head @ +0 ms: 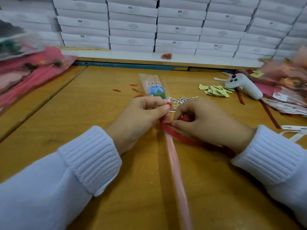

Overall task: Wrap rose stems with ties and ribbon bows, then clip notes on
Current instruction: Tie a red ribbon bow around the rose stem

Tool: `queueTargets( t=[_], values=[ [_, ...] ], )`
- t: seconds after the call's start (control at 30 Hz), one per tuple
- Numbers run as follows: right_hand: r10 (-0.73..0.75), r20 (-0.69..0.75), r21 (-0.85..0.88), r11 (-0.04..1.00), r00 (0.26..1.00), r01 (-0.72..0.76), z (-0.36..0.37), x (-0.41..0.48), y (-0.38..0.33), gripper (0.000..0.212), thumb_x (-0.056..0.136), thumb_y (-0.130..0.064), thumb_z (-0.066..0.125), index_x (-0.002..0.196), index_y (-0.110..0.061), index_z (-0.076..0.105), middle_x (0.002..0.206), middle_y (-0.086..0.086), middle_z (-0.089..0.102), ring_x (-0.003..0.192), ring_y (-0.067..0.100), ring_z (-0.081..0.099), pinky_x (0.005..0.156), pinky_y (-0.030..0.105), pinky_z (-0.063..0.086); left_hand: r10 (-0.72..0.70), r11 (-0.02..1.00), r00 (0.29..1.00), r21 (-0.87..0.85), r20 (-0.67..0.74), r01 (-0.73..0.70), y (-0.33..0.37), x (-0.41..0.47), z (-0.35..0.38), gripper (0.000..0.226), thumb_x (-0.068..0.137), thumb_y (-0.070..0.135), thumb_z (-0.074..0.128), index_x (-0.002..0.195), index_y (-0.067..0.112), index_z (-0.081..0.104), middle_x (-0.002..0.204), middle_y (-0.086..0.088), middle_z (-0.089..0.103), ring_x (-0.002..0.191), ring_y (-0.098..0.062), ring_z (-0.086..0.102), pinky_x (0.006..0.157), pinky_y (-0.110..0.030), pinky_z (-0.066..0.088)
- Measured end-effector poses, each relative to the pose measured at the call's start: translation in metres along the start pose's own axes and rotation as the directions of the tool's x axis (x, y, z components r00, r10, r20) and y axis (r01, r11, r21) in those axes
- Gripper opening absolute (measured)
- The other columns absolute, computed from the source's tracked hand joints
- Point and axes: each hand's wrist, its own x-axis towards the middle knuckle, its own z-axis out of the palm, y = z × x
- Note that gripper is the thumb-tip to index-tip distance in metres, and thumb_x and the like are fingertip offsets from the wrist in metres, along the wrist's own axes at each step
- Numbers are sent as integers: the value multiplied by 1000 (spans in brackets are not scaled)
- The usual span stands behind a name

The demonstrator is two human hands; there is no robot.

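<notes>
rose sleeved, mid-table, pink stem running toward the person | red ribbon crosses stem below sleeve | left hand pinches ribbon loop at stem | right hand pinches other ribbon part | step: apparently tying bow | next: likely snugging loops evenly; notes and paper clips lie near

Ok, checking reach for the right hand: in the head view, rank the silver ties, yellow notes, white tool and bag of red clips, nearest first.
From the right hand:
1. Silver ties, just beyond its knuckles.
2. Yellow notes, farther back, to the right.
3. White tool, right of the notes.
4. Bag of red clips, on the back ledge.
</notes>
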Motion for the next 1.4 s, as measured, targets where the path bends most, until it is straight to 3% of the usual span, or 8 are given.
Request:
queueTargets(
  t=[0.27, 0.37, 0.57, 0.67, 0.87, 1.07, 1.23, 1.4],
  values=[
    [-99, 123, 66, 994, 988, 91, -28, -4, 5, 21, 79, -10, 70, 85, -29, 65, 73, -10, 58, 64, 4, 56, 58, 11, 42, -14, 976, 1000, 217, 3, 13, 1, -4, 3, 30, 94, -1, 51, 118, 11, 64, 88, -3, 68, 66, -1, 65, 62, -13, 52],
    [-160, 106, 40, 987, 981, 157, -30, -4, 5, 11, 81, -16, 71, 81, -27, 68, 68, -17, 57, 64, 0, 55, 57, 9, 39, -14, 972, 1000, 236, -14, 17, 2, -3, 2, 29, 90, -1, 57, 112, 16, 65, 97, -4, 67, 69, -4, 69, 60, -11, 51],
    [-296, 11, -88, 951, 955, 296, -29, -3, 2, 6, 85, -23, 67, 86, -17, 69, 74, -18, 56, 71, 1, 51, 65, 10, 38, -34, 980, 998, 197, -46, 42, 3, -3, 1, 23, 78, 3, 72, 90, 9, 53, 70, -6, 73, 68, -15, 72, 57, -21, 56],
    [-332, -98, -191, 932, 938, 309, -20, 0, -1, 8, 86, -27, 66, 86, -19, 68, 89, -10, 58, 88, 9, 49, 79, 24, 38, 17, 949, 1000, 314, -1, -16, 3, -2, 2, 10, 78, 3, 72, 82, 9, 64, 69, -6, 73, 66, -13, 71, 57, -20, 54],
    [-118, -127, 128, 983, 985, 134, -3, 4, -1, 9, 88, -18, 64, 81, -23, 61, 72, -12, 62, 68, 5, 60, 67, 27, 51, 30, 911, 994, 406, 108, -72, 3, -5, 1, 11, 88, 10, 63, 82, 14, 72, 72, 1, 73, 71, -3, 68, 73, -16, 52],
    [-8, -110, 266, 963, 994, 37, -3, 6, 1, 8, 88, -14, 65, 80, -16, 66, 68, -2, 67, 62, 11, 64, 62, 27, 54, 11, 944, 991, 326, 131, -54, 5, -6, 0, 7, 85, 18, 68, 87, 14, 73, 75, 1, 74, 72, -5, 69, 66, -10, 50],
    [195, 24, 627, 761, 981, -167, -2, 6, 5, 5, 92, -8, 58, 91, -8, 62, 54, -2, 62, 47, 9, 57, 46, 18, 48, 10, 954, 997, 297, 82, -34, 3, -5, 0, 23, 78, 7, 73, 94, 10, 56, 74, -6, 73, 72, -14, 71, 70, -21, 57],
    [288, 156, 622, 714, 945, -321, -2, 7, 13, 16, 94, -17, 57, 85, -5, 61, 46, -5, 55, 40, 4, 49, 42, 14, 42, 59, 932, 985, 345, 159, -112, 6, -8, 1, 21, 83, 3, 68, 96, 19, 70, 83, -2, 72, 79, -10, 69, 74, -17, 55]
  ],
)
